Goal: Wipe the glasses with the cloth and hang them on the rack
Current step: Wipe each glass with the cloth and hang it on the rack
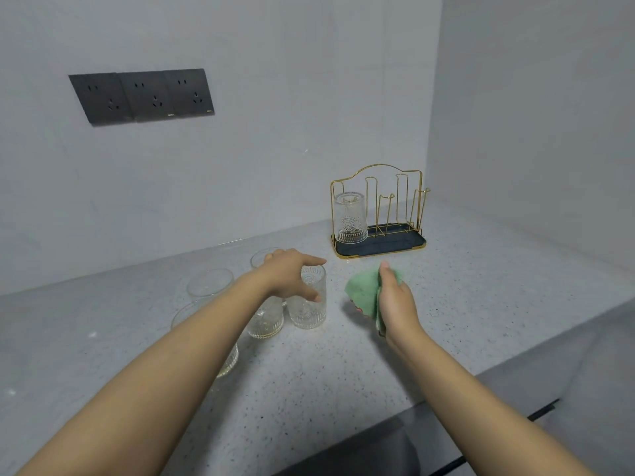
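clear ribbed glass, that is the tumbler (308,300) the left hand (288,274) has its fingers and thumb curled round, gripping it near the rim while it stands upright on the speckled counter (343,379); just beside it, touching or nearly so, a second glass (266,317) stands partly behind the left wrist; two more glasses sit further left, one (209,285) near the wall and one (220,355) mostly hidden under the left forearm; the right hand (395,304) holds a green cloth (364,293), fingers folded round the bunched fabric with one finger pointing up and away from the body; the cloth hangs just above the counter, near the gripped tumbler but apart from it; whether it touches the surface i cannot tell; beyond both hands, toward the corner of the walls, a gold wire rack (378,211) stands on its dark tray (395,245); one glass (350,218) already hangs upside down on the rack's leftmost prong, patterned band low near the tray; the other prongs are bare wire; on the wall to the left, a row of three dark sockets (142,96); a dark edge runs along the counter's near side at lower right.
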Motion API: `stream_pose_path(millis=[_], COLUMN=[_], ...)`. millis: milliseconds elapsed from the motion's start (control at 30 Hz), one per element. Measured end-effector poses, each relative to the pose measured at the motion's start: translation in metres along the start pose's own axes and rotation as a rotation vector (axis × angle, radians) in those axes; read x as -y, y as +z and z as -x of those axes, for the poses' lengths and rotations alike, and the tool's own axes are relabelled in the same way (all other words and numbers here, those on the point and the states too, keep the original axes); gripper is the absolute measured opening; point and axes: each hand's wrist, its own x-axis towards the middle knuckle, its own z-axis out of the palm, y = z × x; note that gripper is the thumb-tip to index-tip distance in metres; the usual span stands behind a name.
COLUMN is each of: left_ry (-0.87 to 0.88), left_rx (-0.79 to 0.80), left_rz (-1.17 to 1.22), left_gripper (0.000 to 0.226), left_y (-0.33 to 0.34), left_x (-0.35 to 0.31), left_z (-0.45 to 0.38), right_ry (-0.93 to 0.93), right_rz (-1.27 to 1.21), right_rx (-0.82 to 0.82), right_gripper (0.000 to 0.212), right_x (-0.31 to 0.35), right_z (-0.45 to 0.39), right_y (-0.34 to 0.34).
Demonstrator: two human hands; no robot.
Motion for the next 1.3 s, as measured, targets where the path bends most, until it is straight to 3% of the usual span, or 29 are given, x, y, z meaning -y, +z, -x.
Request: stream_pose_path(millis=[233, 400, 567, 600, 667, 700, 800, 867, 967, 1067, 1167, 1300], left_ry=[0.056, 0.121, -0.008, -0.061, -0.139, -0.166, -0.142, -0.105, -0.132, -0.190, -0.183, -0.150], left_rx=[-0.075, -0.146, -0.327, -0.374, -0.452, -0.468, -0.373, -0.303, -0.324, -0.381, -0.407, -0.401], left_rz=[0.430, 0.826, 1.230, 1.293, 1.316, 1.291, 1.263, 1.304, 1.362, 1.479, 1.552, 1.645], left_gripper=[0.078, 0.081, 0.096, 0.089, 0.054, 0.053, 0.098, 0.095, 0.094, 0.073, 0.050, 0.036], left_y=[0.002, -0.005, 0.021, 0.029, 0.042, 0.046, 0.058, 0.059, 0.062, 0.054, 0.058, 0.066], left_x=[-0.006, -0.024, -0.044, -0.050, -0.065, -0.072, -0.077, -0.077, -0.072, -0.070, -0.067, -0.073], left_z=[0.017, 0.039, 0.051, 0.053, 0.060, 0.065, 0.075, 0.083, 0.085, 0.088, 0.088, 0.092], right_ry=[0.048, 0.000, -0.100, -0.109, -0.128, -0.141, -0.169, -0.146, -0.219, -0.347, -0.500, -0.393], right_rz=[0.006, -0.023, -0.068, -0.090, -0.118, -0.112, -0.101, -0.092, -0.065, -0.056, 0.011, -0.026], right_rx=[-0.017, 0.137, 0.125, 0.106, 0.085, 0.076, 0.083, 0.124, 0.228, 0.310, 0.275, 0.205], right_gripper=[0.054, 0.069, 0.057, 0.054, 0.046, 0.045, 0.050, 0.053, 0.050, 0.046, 0.055, 0.045], right_x=[-0.005, -0.003, -0.003, -0.002, 0.000, 0.002, 0.004, 0.005, 0.002, -0.010, -0.015, 0.003], right_z=[0.003, 0.024, 0.040, 0.043, 0.049, 0.052, 0.058, 0.060, 0.068, 0.082, 0.084, 0.067], right_y=[0.004, 0.006, 0.008, 0.010, 0.013, 0.014, 0.012, 0.011, 0.009, 0.011, 0.016, 0.016])
